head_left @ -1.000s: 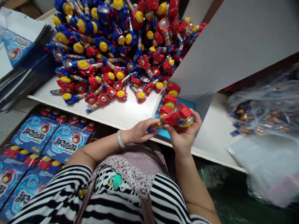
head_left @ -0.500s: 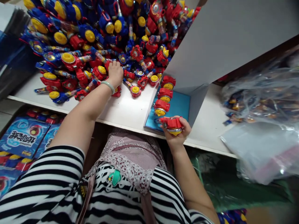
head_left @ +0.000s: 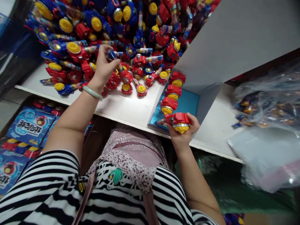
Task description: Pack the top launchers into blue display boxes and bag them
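My left hand (head_left: 104, 67) is closed, thumb and fingers round the blue-capped tube of a red spinning-top toy (head_left: 126, 76), held over the front of a large heap of similar toys (head_left: 82, 31). A pale bangle circles that wrist. In my right hand (head_left: 184, 134) is a red top launcher (head_left: 179, 118) with a yellow spinning top facing me, gripped at the front edge of a blue-bottomed open box (head_left: 188, 100). Three more red launchers (head_left: 173, 92) with yellow tops stand in a row along the box's left side, behind the right hand.
A white panel (head_left: 225, 37) rises behind the box. Clear plastic bags (head_left: 269, 97) with small toys lie at the right on the white shelf (head_left: 131, 107). Blue printed display boxes (head_left: 30, 125) stand below at the left, beside the shelf edge.
My left hand has risen from the heap and shifted left, lifting a red toy by its tube. The right hand keeps its launcher at the box front. The view has shifted slightly.
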